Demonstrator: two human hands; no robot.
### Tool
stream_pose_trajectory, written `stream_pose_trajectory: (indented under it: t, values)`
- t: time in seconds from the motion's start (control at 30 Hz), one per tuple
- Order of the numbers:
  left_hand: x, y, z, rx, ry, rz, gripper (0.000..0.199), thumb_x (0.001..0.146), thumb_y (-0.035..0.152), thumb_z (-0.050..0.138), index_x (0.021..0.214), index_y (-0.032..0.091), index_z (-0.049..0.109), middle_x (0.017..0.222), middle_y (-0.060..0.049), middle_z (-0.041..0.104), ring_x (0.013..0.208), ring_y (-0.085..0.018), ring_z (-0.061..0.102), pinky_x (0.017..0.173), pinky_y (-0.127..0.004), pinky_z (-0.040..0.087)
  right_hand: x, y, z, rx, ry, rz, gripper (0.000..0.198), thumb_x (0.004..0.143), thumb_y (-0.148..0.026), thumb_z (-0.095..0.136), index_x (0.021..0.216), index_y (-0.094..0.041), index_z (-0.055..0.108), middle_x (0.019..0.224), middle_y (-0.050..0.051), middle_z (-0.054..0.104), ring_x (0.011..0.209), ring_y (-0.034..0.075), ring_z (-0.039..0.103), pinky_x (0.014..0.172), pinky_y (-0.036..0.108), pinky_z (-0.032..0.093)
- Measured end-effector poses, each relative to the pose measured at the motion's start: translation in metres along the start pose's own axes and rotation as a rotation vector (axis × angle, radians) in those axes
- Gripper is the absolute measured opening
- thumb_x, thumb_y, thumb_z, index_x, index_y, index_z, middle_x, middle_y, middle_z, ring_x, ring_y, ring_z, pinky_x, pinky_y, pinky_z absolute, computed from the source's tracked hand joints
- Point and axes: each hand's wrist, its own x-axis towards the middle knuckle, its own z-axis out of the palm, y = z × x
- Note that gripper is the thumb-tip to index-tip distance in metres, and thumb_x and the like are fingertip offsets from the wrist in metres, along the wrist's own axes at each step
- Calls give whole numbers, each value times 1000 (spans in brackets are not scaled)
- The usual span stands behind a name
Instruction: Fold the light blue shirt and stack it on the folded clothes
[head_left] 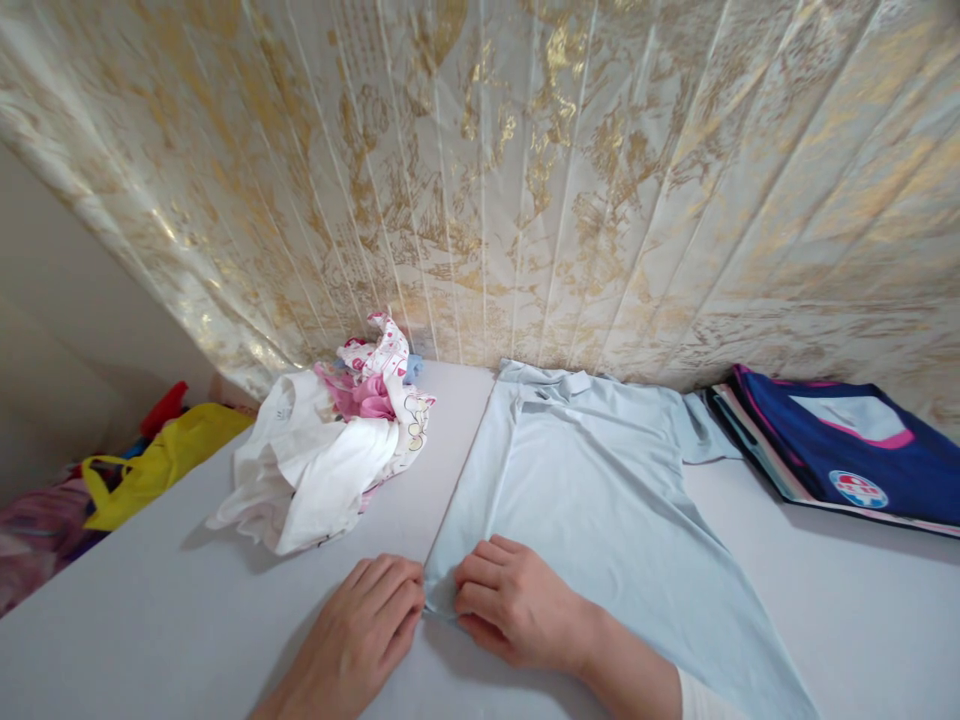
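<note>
A pale blue-grey T-shirt (600, 480) lies spread on the white table, its collar end toward the curtain. Its left side has a straight folded edge, while a sleeve sticks out on the right. My left hand (375, 615) is closed at the lower left corner of the shirt, with the fingertips on the cloth partly hidden. Just to its right, my right hand (517, 605) has curled fingers gripping the shirt near the bottom hem. Loose creases run across the shirt's right half.
A crumpled pile of white and pink clothes (322, 450) sits left of the shirt. Folded garments, a navy one (862, 440) on top, are stacked at right. A gold-patterned curtain (525, 180) hangs behind the table (187, 610). A yellow bag (165, 460) lies beyond the left edge.
</note>
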Motion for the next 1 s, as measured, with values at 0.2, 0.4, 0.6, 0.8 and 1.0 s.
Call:
stream_pose_trajectory:
  t: [0.2, 0.4, 0.6, 0.8, 1.0]
  values:
    - [-2, -3, -1, -20, -24, 60, 27, 92, 4, 37, 102, 20, 57, 99, -3, 62, 88, -18, 55, 78, -30, 40, 1, -1, -1, -65, -9, -43, 15, 93, -24, 52, 78, -20, 54, 78, 2, 59, 71, 16, 45, 65, 30, 33]
    - [0, -7, 0, -81, -21, 48, 26, 93, 4, 38, 92, 19, 59, 94, -2, 62, 85, -18, 53, 75, -30, 39, -1, -3, -3, -11, -65, -27, 12, 86, -31, 61, 85, -20, 57, 82, 2, 59, 74, 17, 47, 67, 30, 32]
    - [4, -5, -3, -71, -46, 58, 25, 97, 8, 39, 89, 19, 60, 90, -2, 61, 83, -19, 52, 73, -31, 40, 1, -9, -8, -19, -121, 93, 20, 81, -37, 64, 89, -21, 55, 87, 1, 60, 76, 17, 48, 67, 31, 31]
    - [9, -3, -7, -94, -93, 103, 21, 99, 14, 42, 91, 19, 60, 91, -2, 63, 83, -19, 53, 75, -32, 42, 2, -9, -4, -51, -78, 73, 9, 80, -20, 58, 79, -21, 50, 82, 1, 58, 71, 16, 46, 63, 30, 32]
    - [12, 0, -5, -66, -92, 74, 17, 98, 17, 47, 86, 20, 59, 88, -3, 62, 81, -19, 53, 72, -32, 42, 0, -6, 5, -54, 16, 45, 11, 82, -14, 54, 76, -21, 48, 77, 0, 56, 66, 15, 44, 61, 29, 29]
